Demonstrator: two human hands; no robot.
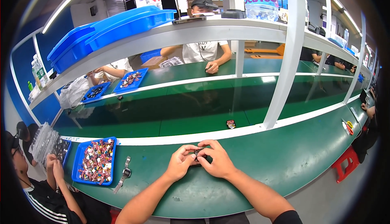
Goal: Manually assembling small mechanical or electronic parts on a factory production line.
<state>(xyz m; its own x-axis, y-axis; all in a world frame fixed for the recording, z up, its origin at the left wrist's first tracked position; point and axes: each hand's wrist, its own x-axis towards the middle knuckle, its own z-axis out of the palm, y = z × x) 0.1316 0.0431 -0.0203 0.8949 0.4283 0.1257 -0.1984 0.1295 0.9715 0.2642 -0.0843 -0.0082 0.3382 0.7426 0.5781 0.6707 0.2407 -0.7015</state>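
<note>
Over the green bench top [252,163], my left hand [178,164] and my right hand [218,163] meet in front of me. Both are closed on one small black part [199,154], pinched between thumbs and fingers. The fingers cover much of it, so its exact kind does not show. To the left of my hands lies a wristwatch [126,173] with a metal band. Beyond the watch stands a blue tray [77,165], heaped with small red, white and dark pieces [97,159].
A white post [284,61] and rail rise beyond the bench. One small piece [231,124] lies on the green strip behind the rail. Scissors [347,127] and a red stool [346,164] are at the right. People work at left and across; blue trays [130,20] sit on the shelf.
</note>
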